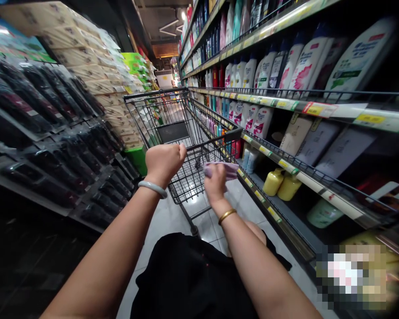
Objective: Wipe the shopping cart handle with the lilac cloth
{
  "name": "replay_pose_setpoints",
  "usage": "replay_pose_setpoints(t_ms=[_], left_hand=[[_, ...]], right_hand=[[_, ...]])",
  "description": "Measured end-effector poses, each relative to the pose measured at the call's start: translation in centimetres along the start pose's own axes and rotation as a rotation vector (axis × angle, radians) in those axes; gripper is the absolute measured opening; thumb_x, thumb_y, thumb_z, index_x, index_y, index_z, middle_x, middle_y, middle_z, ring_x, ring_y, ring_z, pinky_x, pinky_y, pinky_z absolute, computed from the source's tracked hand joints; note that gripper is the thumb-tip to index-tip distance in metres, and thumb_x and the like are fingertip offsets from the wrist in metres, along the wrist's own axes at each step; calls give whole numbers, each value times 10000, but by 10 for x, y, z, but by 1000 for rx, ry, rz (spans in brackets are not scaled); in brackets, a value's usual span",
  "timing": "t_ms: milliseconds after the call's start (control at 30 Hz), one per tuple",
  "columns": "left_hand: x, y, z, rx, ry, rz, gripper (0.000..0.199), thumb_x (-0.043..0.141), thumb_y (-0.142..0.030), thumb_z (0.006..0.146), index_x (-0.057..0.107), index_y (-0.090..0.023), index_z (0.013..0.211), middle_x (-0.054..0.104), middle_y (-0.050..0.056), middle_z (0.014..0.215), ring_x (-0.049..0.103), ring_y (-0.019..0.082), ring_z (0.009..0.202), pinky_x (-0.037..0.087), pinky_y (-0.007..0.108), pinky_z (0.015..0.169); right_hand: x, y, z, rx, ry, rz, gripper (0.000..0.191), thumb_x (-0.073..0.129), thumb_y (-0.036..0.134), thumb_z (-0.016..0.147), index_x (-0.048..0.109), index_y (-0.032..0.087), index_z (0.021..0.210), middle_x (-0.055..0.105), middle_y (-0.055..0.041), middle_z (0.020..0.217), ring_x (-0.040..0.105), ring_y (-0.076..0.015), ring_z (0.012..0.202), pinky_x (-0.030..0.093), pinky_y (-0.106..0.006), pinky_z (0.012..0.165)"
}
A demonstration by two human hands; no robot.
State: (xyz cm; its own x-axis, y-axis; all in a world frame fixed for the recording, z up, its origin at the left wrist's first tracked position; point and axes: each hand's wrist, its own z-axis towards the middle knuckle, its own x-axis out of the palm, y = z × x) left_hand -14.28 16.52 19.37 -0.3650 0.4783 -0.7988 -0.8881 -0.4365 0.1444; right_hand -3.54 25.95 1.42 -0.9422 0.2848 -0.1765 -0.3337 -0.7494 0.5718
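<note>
A black wire shopping cart (pixel 182 182) stands in front of me in the aisle, and its basket shows only bare mesh. My left hand (pixel 164 165), with a pale bangle at the wrist, is closed in a fist at the left end of the cart's near bar. Its fingers curl away from view around the handle. A folded light-purple cloth (pixel 231 170) is pinched in my right hand (pixel 215 182), which wears a gold bangle. This hand is over the cart's near right side, slightly blurred, and apart from the bar.
Shelves on the right carry shampoo bottles (pixel 308 62), yellow bottles (pixel 273 181) and boxes (pixel 341 150), close beside the cart. Packaged dark goods (pixel 69 150) hang on the left. Behind them rise stacked beige packs (pixel 86 62). Grey tiled floor (pixel 246 208) runs along the aisle.
</note>
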Motion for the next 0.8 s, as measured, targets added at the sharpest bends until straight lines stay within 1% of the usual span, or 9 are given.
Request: replay_pose_setpoints(t_ms=[100, 167, 300, 400, 467, 533, 600, 667, 800], left_hand=[[1, 4, 1, 22, 11, 9, 750, 176, -489, 1063, 807, -136, 869, 769, 204, 848, 714, 321, 818, 192, 342, 618], [1, 8, 2, 37, 22, 18, 744, 183, -492, 1064, 807, -141, 863, 771, 200, 847, 712, 313, 814, 192, 343, 614], [2, 13, 5, 34, 23, 29, 735, 198, -497, 1059, 803, -151, 823, 765, 183, 812, 707, 292, 782, 192, 346, 602], [5, 11, 7, 14, 8, 32, 722, 208, -489, 1051, 802, -158, 807, 765, 173, 804, 712, 296, 781, 189, 352, 591], [7, 8, 9, 7, 7, 34, 718, 209, -486, 1047, 807, -157, 821, 770, 173, 814, 721, 309, 800, 186, 353, 585], [7, 8, 10, 14, 10, 34, 725, 200, -489, 1046, 812, -155, 846, 779, 178, 838, 729, 321, 826, 183, 353, 582], [6, 10, 11, 26, 19, 34, 737, 188, -494, 1049, 814, -155, 861, 784, 182, 857, 732, 323, 841, 183, 354, 583], [5, 14, 11, 33, 31, 38, 747, 179, -503, 1052, 818, -159, 873, 787, 182, 868, 731, 315, 839, 186, 354, 586], [5, 20, 11, 23, 49, 53, 752, 172, -505, 1053, 825, -167, 892, 787, 173, 868, 726, 304, 828, 190, 354, 586]], right_hand=[[10, 24, -21, -194, 205, 86, 169, 601, 106, 855, 683, 254, 856, 637, -17, 916, 603, -169, 827, 536, -278, 757], [8, 22, -19, -191, 250, 104, 171, 610, 91, 862, 675, 246, 829, 636, -5, 907, 598, -156, 826, 528, -256, 762], [-9, -11, 8, 184, 81, -21, 319, 478, -16, 805, 695, 157, 962, 608, -90, 1074, 585, -211, 995, 530, -372, 947], [-13, -7, 8, 450, 40, -109, 417, 434, -30, 792, 694, 123, 1080, 597, -134, 1173, 582, -235, 1068, 518, -423, 1001], [-9, 17, -10, 379, 178, -102, 391, 489, -16, 811, 715, 138, 1091, 626, -133, 1180, 588, -249, 1089, 514, -405, 998], [-1, 45, -32, 121, 551, -82, 352, 543, 21, 873, 744, 191, 1106, 664, -103, 1176, 601, -241, 1061, 513, -362, 935], [3, 62, -46, 36, 679, -46, 249, 628, 80, 911, 776, 261, 996, 702, -28, 1121, 616, -188, 971, 502, -286, 836], [2, 60, -44, 49, 697, -51, 192, 654, 138, 944, 788, 273, 926, 713, -11, 1102, 608, -172, 930, 480, -269, 771], [-17, 20, -8, 206, 577, -172, 251, 559, 164, 994, 803, 217, 1012, 665, -108, 1216, 559, -235, 1050, 480, -333, 864]])
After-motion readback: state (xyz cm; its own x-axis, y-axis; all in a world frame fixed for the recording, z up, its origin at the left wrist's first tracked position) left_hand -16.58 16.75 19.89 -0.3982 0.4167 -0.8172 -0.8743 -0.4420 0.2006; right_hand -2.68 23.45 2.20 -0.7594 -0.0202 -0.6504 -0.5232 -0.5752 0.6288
